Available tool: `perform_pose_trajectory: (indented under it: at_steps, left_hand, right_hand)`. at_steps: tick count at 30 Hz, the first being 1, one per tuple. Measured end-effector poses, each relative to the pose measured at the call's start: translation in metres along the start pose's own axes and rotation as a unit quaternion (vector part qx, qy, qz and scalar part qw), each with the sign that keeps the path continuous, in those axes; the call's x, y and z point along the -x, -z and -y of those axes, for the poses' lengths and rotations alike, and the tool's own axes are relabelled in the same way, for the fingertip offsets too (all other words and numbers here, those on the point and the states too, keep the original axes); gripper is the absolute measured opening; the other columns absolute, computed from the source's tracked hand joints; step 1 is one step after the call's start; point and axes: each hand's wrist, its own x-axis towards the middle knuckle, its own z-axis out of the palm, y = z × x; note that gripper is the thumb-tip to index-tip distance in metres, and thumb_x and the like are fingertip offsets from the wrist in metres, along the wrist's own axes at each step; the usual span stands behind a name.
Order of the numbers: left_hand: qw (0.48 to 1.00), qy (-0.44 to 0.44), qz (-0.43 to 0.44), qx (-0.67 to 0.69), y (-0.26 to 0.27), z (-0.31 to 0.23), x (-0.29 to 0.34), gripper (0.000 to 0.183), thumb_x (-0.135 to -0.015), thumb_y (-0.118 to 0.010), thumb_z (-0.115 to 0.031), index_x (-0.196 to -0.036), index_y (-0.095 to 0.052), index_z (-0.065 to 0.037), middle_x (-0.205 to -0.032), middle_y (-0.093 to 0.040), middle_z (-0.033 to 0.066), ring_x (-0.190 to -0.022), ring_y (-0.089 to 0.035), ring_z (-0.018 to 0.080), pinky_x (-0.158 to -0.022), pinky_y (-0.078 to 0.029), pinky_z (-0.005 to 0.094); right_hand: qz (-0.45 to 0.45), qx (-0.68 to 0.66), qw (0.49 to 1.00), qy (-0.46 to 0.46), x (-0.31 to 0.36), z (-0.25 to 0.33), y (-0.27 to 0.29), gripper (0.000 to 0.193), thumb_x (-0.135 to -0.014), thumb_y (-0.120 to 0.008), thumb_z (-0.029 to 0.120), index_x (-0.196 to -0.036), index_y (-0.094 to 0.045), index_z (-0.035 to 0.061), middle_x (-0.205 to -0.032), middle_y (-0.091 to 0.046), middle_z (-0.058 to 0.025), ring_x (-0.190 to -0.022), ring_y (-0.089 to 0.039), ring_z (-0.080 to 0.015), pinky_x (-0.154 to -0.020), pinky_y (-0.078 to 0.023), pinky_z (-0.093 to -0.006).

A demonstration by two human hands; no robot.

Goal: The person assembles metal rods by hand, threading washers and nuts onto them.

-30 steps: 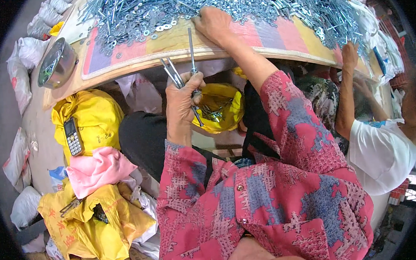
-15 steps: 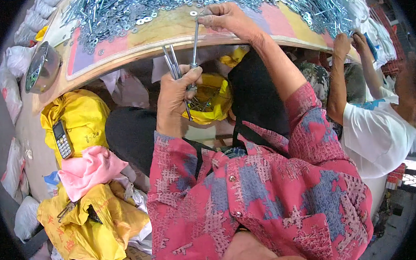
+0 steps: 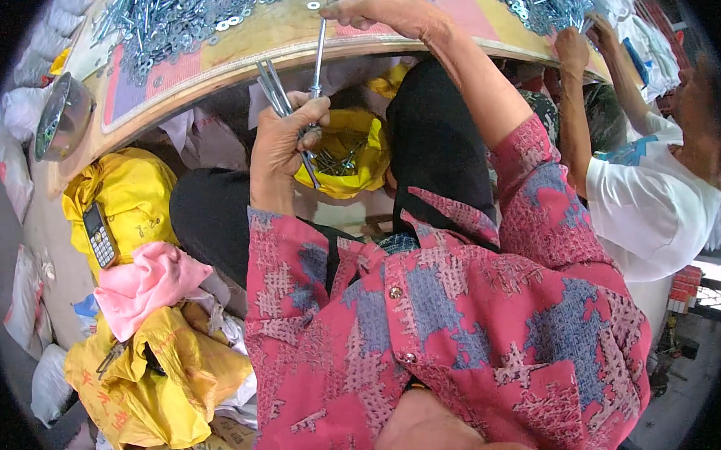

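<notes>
My left hand [image 3: 284, 139] is closed round several thin metal rods [image 3: 275, 89], whose upper ends fan out above the fist. Between its thumb and finger it also grips the lower part of a single upright metal rod [image 3: 320, 56], which has a wider collar near the thumb. At the table's edge my right hand [image 3: 365, 6] pinches this rod's upper end, and the fingers partly hide the tip. A loose washer [image 3: 313, 6] lies on the table beside those fingertips. Below my hands, a yellow-lined container [image 3: 350, 181] holds metal pieces resembling bolts.
Heaps of washers [image 3: 164, 52] and long metal rods [image 3: 540, 0] cover the table's far part. A clear bowl [image 3: 63, 118] stands at its left corner. Left of me are yellow bags [image 3: 134, 188], a phone [image 3: 98, 236] and pink cloth [image 3: 152, 285]. At right, a co-worker's hand [image 3: 571, 49] is at the table.
The view has shifted, so the table sits slightly higher and further left. Both hands keep their hold on the upright rod. The left fist's rods tilt a little more to the left.
</notes>
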Motion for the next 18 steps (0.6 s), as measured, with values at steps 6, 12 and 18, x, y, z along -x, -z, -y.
perform_pose_trajectory:
  at_steps: [6, 12, 18]
  left_hand:
    - [0.997, 0.027, 0.042, 0.055, 0.002, 0.002, 0.002, 0.016, -0.079, -0.071, -0.011, -0.087, -0.062, 0.000, -0.072, -0.061, 0.0062, -0.052, -0.050, 0.0066, -0.038, -0.031, 0.0157]
    - [0.994, -0.039, -0.017, 0.105, -0.004, -0.003, 0.000, 0.018, -0.080, -0.072, -0.009, -0.087, -0.059, 0.000, -0.071, -0.060, 0.0083, -0.047, -0.047, 0.0076, -0.037, -0.031, 0.0167]
    - [0.984, -0.108, -0.054, 0.132, -0.012, -0.002, -0.007, 0.015, -0.079, -0.072, -0.006, -0.085, -0.060, 0.000, -0.071, -0.062, 0.0089, -0.045, -0.048, 0.0076, -0.038, -0.033, 0.0170]
  right_hand:
    - [0.081, 0.054, 0.995, 0.026, 0.003, -0.013, -0.004, 0.026, -0.085, -0.069, 0.026, -0.092, -0.071, 0.0010, -0.076, -0.066, -0.0013, -0.067, -0.059, -0.0079, -0.063, -0.048, -0.0222]
    - [-0.100, 0.091, 0.990, 0.034, 0.033, -0.022, -0.069, 0.035, -0.088, -0.062, 0.035, -0.094, -0.070, 0.0016, -0.078, -0.067, -0.0118, -0.071, -0.064, -0.0213, -0.066, -0.050, -0.0347]
    - [-0.330, 0.340, 0.868, 0.148, 0.034, -0.030, -0.078, 0.028, -0.091, -0.050, 0.023, -0.103, -0.067, 0.0037, -0.090, -0.067, -0.0168, -0.085, -0.062, -0.0368, -0.075, -0.048, -0.0406]
